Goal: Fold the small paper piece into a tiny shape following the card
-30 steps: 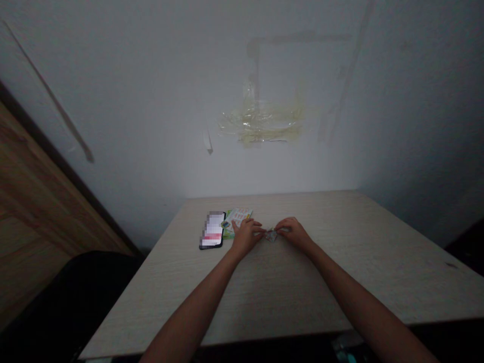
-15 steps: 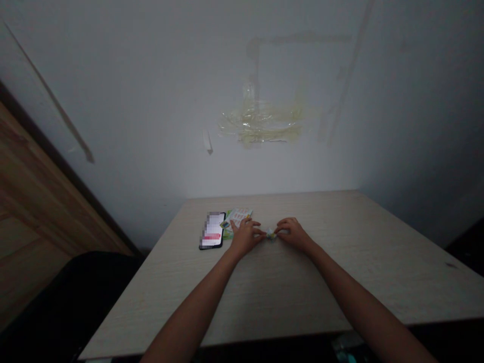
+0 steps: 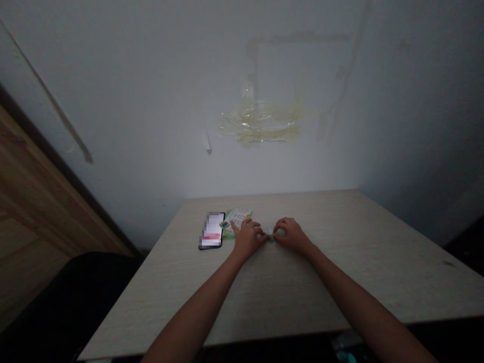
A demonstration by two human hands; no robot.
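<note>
From here I see the left hand (image 3: 248,240) and right hand (image 3: 294,236) pinching a small piece (image 3: 269,236), delicate work calling next, I judge, for steadiness.

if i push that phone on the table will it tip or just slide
The phone will probably slide rather than tip, since it lies flat on the table. It should stay stiff, judging by its straight edges, and its lit, smooth-looking screen, facing up, may feel slick.
</note>
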